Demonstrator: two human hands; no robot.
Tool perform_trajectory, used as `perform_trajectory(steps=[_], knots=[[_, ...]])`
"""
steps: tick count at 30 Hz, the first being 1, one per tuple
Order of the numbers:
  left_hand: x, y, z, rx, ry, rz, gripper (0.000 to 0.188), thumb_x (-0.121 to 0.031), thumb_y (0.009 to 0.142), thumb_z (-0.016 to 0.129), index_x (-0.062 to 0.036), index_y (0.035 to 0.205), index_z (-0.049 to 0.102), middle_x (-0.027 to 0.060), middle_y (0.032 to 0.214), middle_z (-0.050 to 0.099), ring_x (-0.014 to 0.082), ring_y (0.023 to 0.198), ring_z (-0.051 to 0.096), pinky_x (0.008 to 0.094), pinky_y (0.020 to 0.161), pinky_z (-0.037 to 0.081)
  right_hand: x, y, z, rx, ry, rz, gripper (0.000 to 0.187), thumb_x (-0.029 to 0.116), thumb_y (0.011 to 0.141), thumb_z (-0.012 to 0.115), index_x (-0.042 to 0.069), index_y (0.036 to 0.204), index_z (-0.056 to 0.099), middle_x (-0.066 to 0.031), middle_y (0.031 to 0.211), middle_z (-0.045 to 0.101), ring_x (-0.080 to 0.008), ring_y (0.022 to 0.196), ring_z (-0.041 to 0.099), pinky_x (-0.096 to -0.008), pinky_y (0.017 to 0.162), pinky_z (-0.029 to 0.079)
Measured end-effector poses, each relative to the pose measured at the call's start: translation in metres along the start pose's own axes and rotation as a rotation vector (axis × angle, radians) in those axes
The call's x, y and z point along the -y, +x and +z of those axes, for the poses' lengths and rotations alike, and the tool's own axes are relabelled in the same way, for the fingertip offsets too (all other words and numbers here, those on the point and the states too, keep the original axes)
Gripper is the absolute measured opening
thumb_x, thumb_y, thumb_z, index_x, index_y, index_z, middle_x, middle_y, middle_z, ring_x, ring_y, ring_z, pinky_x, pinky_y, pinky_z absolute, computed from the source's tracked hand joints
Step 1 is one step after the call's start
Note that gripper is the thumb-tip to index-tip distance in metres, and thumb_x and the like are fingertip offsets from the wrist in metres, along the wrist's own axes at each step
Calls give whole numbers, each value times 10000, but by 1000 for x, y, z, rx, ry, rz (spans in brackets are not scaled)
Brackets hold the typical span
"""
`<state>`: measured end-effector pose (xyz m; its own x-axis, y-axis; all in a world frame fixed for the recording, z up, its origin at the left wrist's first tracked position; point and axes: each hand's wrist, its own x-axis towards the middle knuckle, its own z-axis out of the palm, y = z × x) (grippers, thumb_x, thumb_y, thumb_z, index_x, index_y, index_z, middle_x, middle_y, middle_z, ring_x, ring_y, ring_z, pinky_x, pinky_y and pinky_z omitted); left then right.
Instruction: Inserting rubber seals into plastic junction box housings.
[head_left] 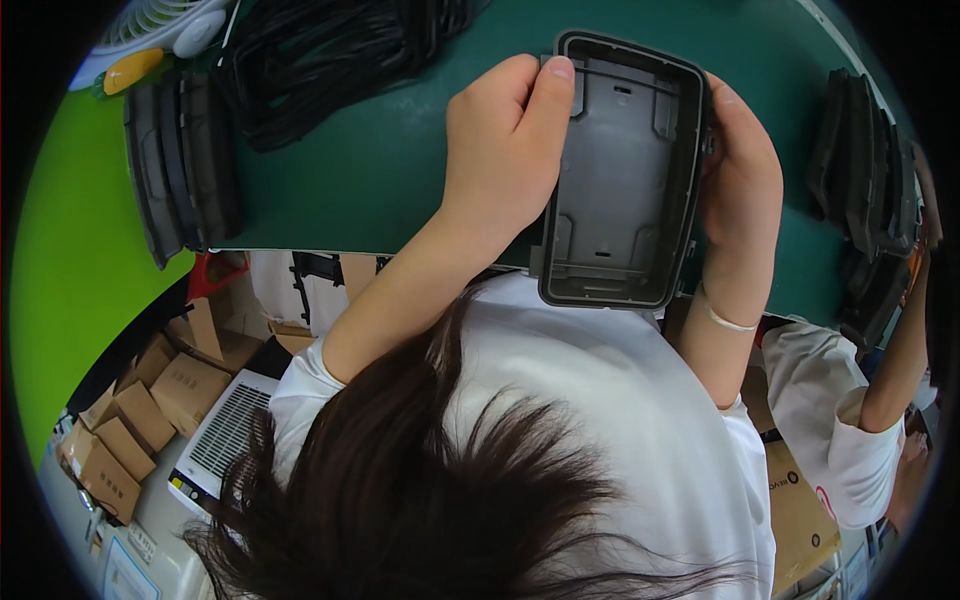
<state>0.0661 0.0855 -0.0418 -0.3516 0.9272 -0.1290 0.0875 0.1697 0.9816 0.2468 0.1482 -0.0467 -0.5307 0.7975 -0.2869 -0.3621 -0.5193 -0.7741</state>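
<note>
1. Over the near edge of the dark green, flat-topped table (370, 195), the deep, dark grey, rectangular plastic box (605, 195) is held with its open side toward the viewer and its long sides running near to far.
2. At its far left corner, the left hand (508, 135) grips the wall, fingers curled and thumb laid along the rim.
3. On the right wall, the right hand (742, 150) is wrapped round the outside; its fingertips go out of sight behind the box, so I cannot tell exactly how they bear on it.
4. Around the opening runs a thin black band, probably a seal, though at this size I cannot be sure whether it sits fully in its groove.
5. Toward the far left lies a tangled heap of thin black flexible loops (315, 70); nearer the left edge stands a row of dark grey moulded plastic shells (180, 165), and at the right rests a similar dark group of plastic parts (860, 170).
6. By my judgement, the step in hand is seating or checking that rim band. The next move likely calls for steady thumb pressure along the edge, with the right hand bracing the opposite wall.
</note>
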Motion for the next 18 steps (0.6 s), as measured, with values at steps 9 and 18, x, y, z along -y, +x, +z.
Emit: perform_trajectory(steps=[9, 18], knots=[[-1, -1, -1, -5, 103, 44, 389, -215, 894, 512, -2, 587, 403, 44, 456, 383, 114, 436, 340, 301, 419, 296, 3, -2, 20, -307, -802, -187, 327, 210, 964, 372, -18, 1144, 521, -27, 937, 606, -59, 754, 511, -173, 646, 385], [-17, -23, -19, 286, 459, 90, 438, -238, 903, 449, 11, 544, 483, 173, 469, 458, 344, 431, 459, 411, 436, 356, -1, -15, 23, -294, -842, -178, 203, 169, 945, 432, -5, 950, 538, 62, 636, 400, -49, 603, 294, -187, 541, 283]])
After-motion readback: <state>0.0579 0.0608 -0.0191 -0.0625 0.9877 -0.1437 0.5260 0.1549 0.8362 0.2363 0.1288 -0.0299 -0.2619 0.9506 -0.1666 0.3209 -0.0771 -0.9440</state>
